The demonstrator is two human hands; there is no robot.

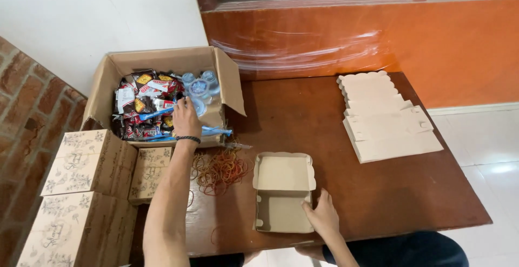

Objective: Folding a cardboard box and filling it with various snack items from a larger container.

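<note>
**Left hand in the carton, right hand on the open box**

Left hand [186,117] reaching into the big carton [108,78] at 11 o'clock, fingers spread and bent over the snack packets [141,105] and small water cups [199,87]; not clear whether anything is gripped. Black band on the wrist. Right hand [323,215] at 6 o'clock, flat, fingers resting on the lower edge of the small open box [283,191], holding nothing. Heap of rubber bands [219,169] just left of this box, at 9 o'clock from it. Stack of flat unfolded boxes [385,118] at 2 o'clock on the brown table [411,191]. Closed printed boxes [81,191] piled at 8 o'clock.
</note>
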